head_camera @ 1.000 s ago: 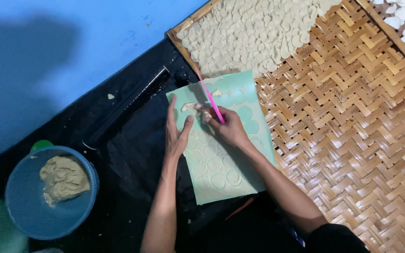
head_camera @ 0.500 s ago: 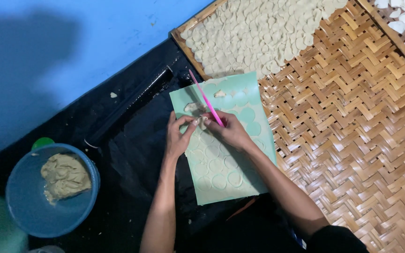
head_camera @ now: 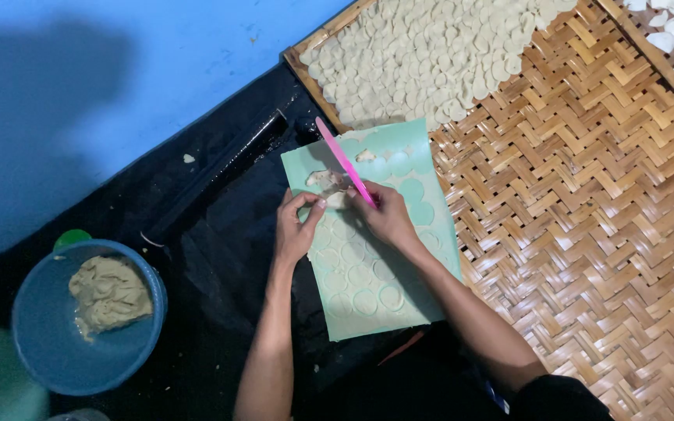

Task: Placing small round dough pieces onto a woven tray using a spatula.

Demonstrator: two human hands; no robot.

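The right hand (head_camera: 388,218), gripping a pink spatula (head_camera: 345,161), has been lowering it while the left hand (head_camera: 296,230) is pinching a dough scrap (head_camera: 325,181) (just beyond its fingertips).

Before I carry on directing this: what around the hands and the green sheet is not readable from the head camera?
- Tip of the pink tool: hidden under the right hand, head view.
- What the left hand pinches: pale scrap, fingers cover it.
- Near corner of the green sheet: the right forearm crosses it.
- Woven tray: cut off by the right and top edges.
- Dark roller: lost against the black surface, too dim.
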